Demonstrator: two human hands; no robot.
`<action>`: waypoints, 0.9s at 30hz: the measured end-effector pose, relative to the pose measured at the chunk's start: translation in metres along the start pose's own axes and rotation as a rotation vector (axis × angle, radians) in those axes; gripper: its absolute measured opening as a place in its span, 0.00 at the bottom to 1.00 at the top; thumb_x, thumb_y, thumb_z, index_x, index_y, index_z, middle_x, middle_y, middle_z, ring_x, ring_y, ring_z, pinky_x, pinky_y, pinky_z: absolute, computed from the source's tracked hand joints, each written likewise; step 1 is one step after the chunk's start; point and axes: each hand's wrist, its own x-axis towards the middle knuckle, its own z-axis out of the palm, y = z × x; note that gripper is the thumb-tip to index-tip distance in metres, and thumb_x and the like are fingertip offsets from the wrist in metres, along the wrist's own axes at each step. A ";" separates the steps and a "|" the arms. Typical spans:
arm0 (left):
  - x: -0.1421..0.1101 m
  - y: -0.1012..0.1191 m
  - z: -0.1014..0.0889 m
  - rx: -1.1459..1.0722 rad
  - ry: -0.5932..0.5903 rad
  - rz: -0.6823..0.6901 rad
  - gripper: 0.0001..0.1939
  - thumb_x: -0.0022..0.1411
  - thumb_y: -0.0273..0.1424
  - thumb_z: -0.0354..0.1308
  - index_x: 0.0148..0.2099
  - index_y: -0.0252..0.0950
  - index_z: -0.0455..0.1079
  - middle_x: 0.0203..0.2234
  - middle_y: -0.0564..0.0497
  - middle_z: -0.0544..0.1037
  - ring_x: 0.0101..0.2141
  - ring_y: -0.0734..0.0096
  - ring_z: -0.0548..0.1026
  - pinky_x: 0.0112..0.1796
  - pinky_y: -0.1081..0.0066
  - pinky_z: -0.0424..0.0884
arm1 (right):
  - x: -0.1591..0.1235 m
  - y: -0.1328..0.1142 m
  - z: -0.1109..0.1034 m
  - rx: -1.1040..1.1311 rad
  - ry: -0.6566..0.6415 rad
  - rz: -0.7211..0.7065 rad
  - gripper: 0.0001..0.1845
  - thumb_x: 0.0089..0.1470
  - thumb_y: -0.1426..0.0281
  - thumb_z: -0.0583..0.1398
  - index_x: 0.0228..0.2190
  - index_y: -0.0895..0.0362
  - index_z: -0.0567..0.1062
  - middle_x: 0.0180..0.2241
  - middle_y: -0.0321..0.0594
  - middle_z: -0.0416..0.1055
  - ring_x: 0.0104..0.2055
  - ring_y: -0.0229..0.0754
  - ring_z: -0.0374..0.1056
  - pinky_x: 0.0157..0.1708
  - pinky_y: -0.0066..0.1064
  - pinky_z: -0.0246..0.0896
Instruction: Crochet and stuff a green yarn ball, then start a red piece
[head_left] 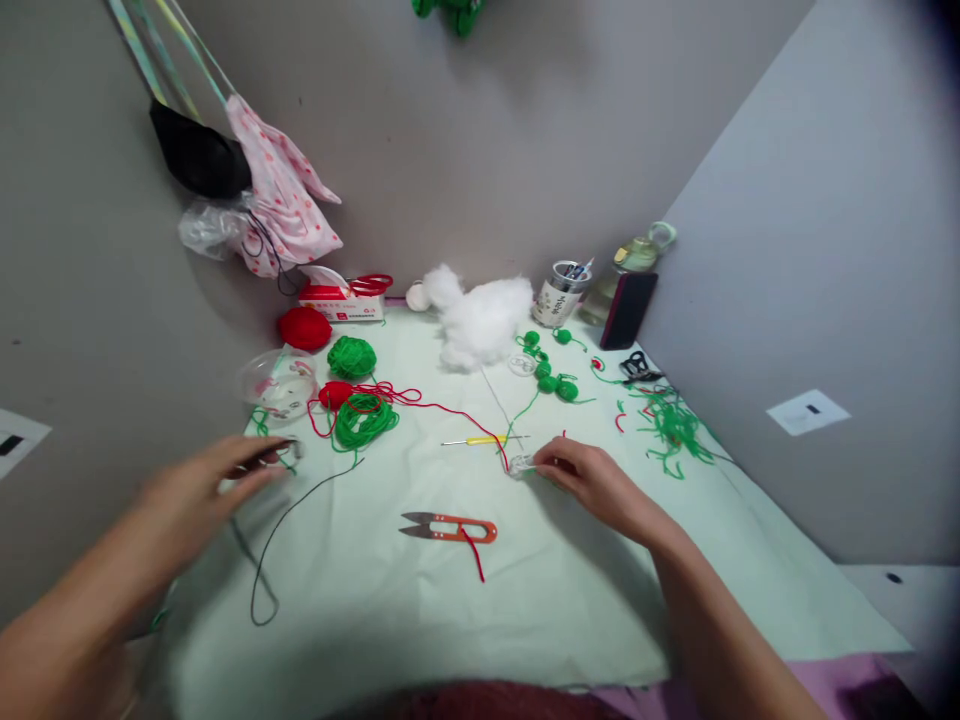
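Note:
My right hand point(589, 478) is right of centre, fingertips pinching a small, whitish, partly see-through piece point(520, 464) on the cloth. A red yarn strand point(480, 425) runs to that piece. On the left, my left hand point(251, 470) is blurred, thumb and forefinger curved around something dark I cannot make out. Near it a dark cord point(289, 512) loops over the cloth. Between the hands lie orange thread snips point(450, 528) with a short red yarn end across the handle. A yellow-handled crochet hook point(484, 440) rests behind them.
Green yarn point(365, 420), a red ball point(305, 328) and a clear bowl point(279, 385) are at left. White stuffing point(487, 320) lies at the back. A pen tin point(559, 295), a phone point(630, 310), green crocheted balls point(547, 382) and yarn scraps point(679, 430) are at right.

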 end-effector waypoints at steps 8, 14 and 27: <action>0.066 0.299 -0.021 -0.149 -0.093 0.558 0.11 0.68 0.39 0.56 0.35 0.43 0.75 0.47 0.46 0.83 0.53 0.49 0.76 0.59 0.49 0.66 | 0.012 0.002 -0.012 -0.231 0.206 0.210 0.14 0.67 0.57 0.57 0.44 0.53 0.75 0.48 0.47 0.76 0.40 0.50 0.74 0.35 0.36 0.60; 0.100 0.358 0.047 -0.279 -0.349 0.670 0.10 0.66 0.27 0.58 0.48 0.38 0.76 0.47 0.42 0.80 0.52 0.52 0.75 0.56 0.51 0.70 | 0.055 -0.006 0.007 -0.074 0.210 0.196 0.06 0.62 0.73 0.58 0.32 0.55 0.74 0.39 0.46 0.76 0.40 0.46 0.72 0.34 0.32 0.57; 0.160 0.409 0.087 -0.591 -0.309 0.575 0.11 0.63 0.30 0.57 0.37 0.37 0.82 0.34 0.50 0.84 0.35 0.66 0.79 0.40 0.69 0.75 | 0.022 0.007 -0.032 0.456 0.009 0.080 0.22 0.62 0.51 0.59 0.33 0.58 0.77 0.24 0.35 0.70 0.26 0.37 0.61 0.27 0.30 0.56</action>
